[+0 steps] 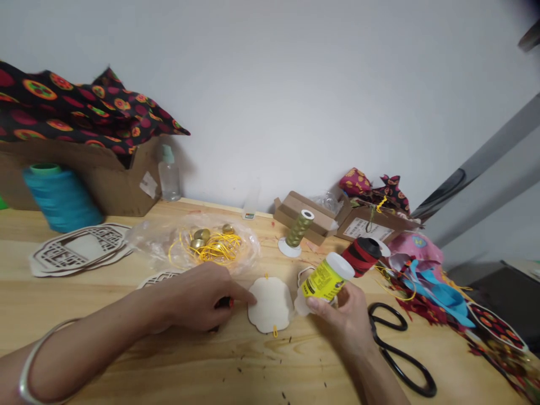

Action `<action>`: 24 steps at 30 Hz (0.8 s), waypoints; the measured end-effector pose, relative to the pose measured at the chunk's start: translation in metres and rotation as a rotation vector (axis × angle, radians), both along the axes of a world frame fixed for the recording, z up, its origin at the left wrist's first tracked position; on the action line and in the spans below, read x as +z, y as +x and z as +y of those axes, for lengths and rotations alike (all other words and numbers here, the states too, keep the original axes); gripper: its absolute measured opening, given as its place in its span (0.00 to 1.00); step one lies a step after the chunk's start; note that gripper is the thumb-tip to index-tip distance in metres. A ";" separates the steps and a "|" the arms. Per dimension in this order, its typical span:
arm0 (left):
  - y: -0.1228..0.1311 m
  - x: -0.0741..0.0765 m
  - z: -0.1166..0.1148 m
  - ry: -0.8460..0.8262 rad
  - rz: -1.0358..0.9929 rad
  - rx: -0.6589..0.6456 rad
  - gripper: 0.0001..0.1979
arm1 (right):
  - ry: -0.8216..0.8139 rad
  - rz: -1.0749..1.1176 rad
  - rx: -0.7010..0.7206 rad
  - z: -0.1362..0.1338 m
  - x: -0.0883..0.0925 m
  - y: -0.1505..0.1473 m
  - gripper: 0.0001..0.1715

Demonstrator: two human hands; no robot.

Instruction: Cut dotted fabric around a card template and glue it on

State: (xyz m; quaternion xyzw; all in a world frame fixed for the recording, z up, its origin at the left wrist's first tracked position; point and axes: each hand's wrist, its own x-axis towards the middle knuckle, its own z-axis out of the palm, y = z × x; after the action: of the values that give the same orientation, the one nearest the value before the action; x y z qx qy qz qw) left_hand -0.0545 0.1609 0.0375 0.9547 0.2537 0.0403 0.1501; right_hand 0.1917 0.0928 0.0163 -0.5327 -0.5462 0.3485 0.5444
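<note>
A cream scalloped card piece [270, 305] lies flat on the pine table [126, 360], with a bit of yellow cord showing at its top and bottom edges. My left hand [198, 298] rests just left of it, one fingertip touching its edge, and grips a small dark object with a red tip [223, 302], mostly hidden by the fingers. My right hand [337, 315] holds up a white-capped bottle with a yellow label [327, 278], tilted over a second pale card piece [302, 302], which it partly covers.
Black-handled scissors [400, 349] lie right of my right hand. Behind stand a plastic bag [211, 244] with yellow cord and gold beads, an olive thread spool [299, 228] and a red-and-black spool [363, 256]. Cut-out card shapes [80, 250] lie left; fabric scraps lie right.
</note>
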 end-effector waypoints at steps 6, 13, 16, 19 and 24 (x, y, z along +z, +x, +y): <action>0.000 0.000 0.000 -0.010 -0.026 -0.001 0.27 | -0.012 0.017 0.002 0.000 0.000 -0.001 0.16; 0.001 0.000 0.001 -0.030 -0.001 0.011 0.27 | 0.005 0.002 -0.054 0.000 0.000 0.002 0.16; 0.001 0.002 0.000 -0.024 0.032 0.020 0.27 | 0.043 0.026 -0.131 0.000 0.001 0.003 0.16; 0.001 0.003 0.000 -0.029 0.038 0.013 0.28 | 0.035 0.033 -0.066 -0.001 0.001 0.002 0.16; 0.001 0.002 0.000 -0.020 0.006 0.012 0.27 | 0.013 -0.032 -0.017 0.000 0.000 0.002 0.16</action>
State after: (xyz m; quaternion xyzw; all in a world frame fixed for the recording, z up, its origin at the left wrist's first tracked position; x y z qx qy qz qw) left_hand -0.0536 0.1612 0.0398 0.9517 0.2603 0.0357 0.1587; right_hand 0.1937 0.0925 0.0159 -0.5392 -0.5525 0.3316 0.5423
